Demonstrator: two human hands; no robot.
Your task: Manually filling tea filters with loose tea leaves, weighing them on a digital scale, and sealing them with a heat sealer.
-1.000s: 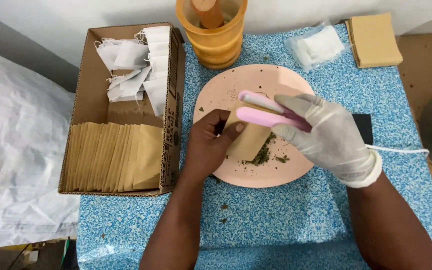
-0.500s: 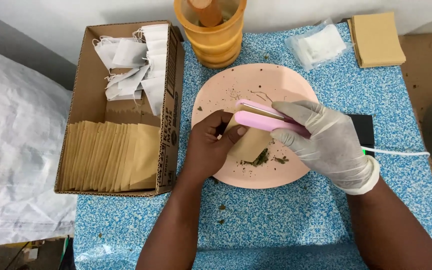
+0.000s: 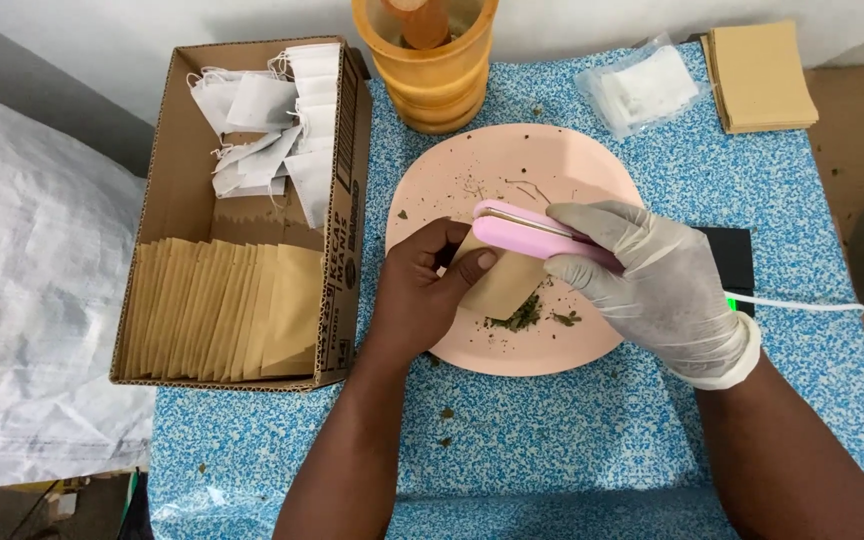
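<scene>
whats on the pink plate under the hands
On the pink plate lie scattered dark green herb crumbs. The left hand holds a brown paper sachet above it, and the gloved right hand clamps a pink sealer on its top. The plate's middle is covered.

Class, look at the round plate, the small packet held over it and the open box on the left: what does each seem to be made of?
Plate: smooth matte pink, probably plastic. Packet: flat, tan, creased like kraft paper. Box: brown corrugated cardboard, fluting visible along its cut edges.
</scene>
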